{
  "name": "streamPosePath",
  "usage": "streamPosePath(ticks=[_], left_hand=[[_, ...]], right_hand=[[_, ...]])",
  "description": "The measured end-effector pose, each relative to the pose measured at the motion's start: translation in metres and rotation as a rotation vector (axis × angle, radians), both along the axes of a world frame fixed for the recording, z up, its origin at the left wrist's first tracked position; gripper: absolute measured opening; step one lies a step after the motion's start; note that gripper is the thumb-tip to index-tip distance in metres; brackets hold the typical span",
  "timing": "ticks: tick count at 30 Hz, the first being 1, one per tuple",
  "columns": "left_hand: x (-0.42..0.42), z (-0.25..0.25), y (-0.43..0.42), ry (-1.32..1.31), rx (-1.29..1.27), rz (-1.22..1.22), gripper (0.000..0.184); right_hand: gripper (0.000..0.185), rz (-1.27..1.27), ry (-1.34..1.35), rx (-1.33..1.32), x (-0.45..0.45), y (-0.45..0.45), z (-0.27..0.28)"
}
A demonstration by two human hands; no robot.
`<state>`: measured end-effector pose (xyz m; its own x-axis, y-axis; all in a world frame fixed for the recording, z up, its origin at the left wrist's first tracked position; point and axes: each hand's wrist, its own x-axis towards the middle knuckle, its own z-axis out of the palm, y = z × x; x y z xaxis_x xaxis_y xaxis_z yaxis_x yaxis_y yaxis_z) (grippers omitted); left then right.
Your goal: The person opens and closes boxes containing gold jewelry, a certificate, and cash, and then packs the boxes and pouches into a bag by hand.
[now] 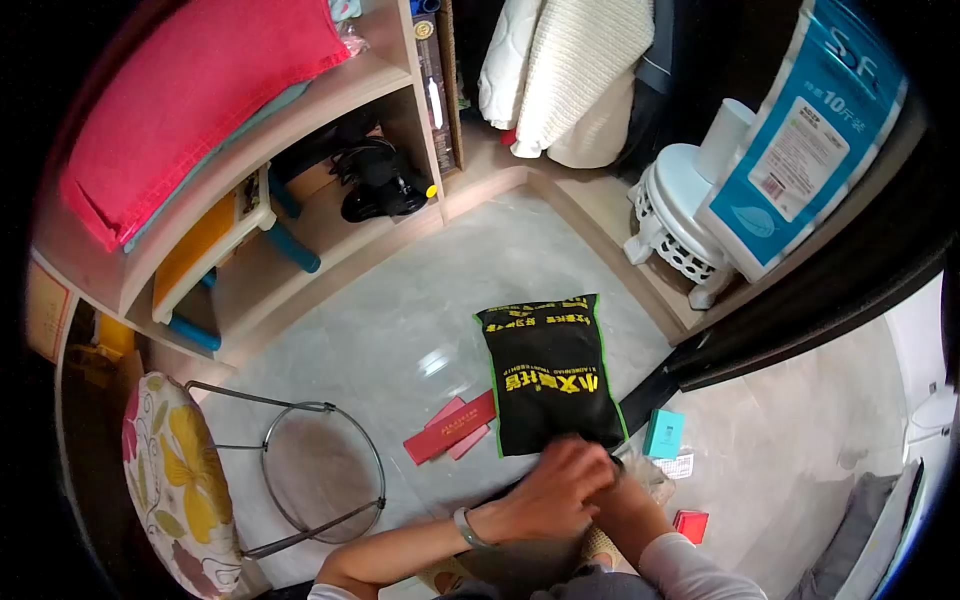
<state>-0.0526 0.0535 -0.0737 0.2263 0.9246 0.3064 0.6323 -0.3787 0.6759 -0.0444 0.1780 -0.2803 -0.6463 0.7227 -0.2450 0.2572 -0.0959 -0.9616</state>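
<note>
A black bag (548,372) with green edges and yellow lettering lies on the grey floor. My left hand (555,490), with a bangle at its wrist, has its fingers curled beside the bag's near edge; what they hold, if anything, is too small to make out. Partly behind it is my right hand (607,482), its fingers hidden. Clear plastic (650,480) shows just right of the hands. Red and pink flat boxes (450,430) lie left of the bag, partly against its edge.
A flowered stool (180,480) lies tipped at left. Shelves (350,90) hold a pink cloth. Right of the bag are a teal box (664,434) and a red box (690,526). A white stool (680,190) and a blue package (800,150) stand at upper right.
</note>
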Motion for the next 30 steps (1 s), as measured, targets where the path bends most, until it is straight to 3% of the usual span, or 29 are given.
streamPosePath(ticks=[1, 3, 5, 6, 7, 10, 21, 26, 29, 30], left_hand=[[-0.007, -0.007, -0.003, -0.004, 0.0, 0.004, 0.052], [-0.017, -0.04, -0.009, 0.458, -0.187, 0.516, 0.064], [-0.03, -0.089, -0.012, 0.5, -0.351, 0.572, 0.068], [-0.036, -0.099, -0.009, 0.452, -0.508, 0.519, 0.052], [-0.034, -0.107, -0.01, 0.45, -0.507, 0.524, 0.052], [-0.018, -0.098, -0.009, 0.275, -0.204, 0.297, 0.032], [0.0, -0.111, 0.001, 0.128, -0.227, 0.226, 0.034], [-0.015, -0.117, 0.005, 0.108, -0.16, 0.318, 0.034], [-0.03, -0.076, 0.02, 0.133, -0.334, 0.477, 0.03], [-0.036, -0.068, 0.024, 0.042, -0.227, 0.496, 0.032]], right_hand=[[0.046, 0.0, -0.038, 0.04, 0.002, -0.001, -0.003], [0.045, -0.003, -0.097, 0.119, 0.009, -0.001, -0.006], [0.045, 0.001, -0.143, 0.174, 0.016, 0.0, -0.006], [0.044, 0.0, -0.171, 0.205, 0.02, 0.0, -0.008], [0.044, -0.003, -0.195, 0.238, 0.022, 0.003, -0.01], [0.043, -0.016, -0.268, 0.323, 0.031, 0.011, -0.016], [0.039, -0.028, -0.466, 0.5, 0.042, 0.047, -0.036], [0.037, -0.001, -0.464, 0.565, 0.064, 0.052, -0.03], [0.036, 0.04, -0.436, 0.708, 0.101, 0.05, -0.009], [0.035, 0.072, -0.438, 0.845, 0.117, 0.045, -0.003]])
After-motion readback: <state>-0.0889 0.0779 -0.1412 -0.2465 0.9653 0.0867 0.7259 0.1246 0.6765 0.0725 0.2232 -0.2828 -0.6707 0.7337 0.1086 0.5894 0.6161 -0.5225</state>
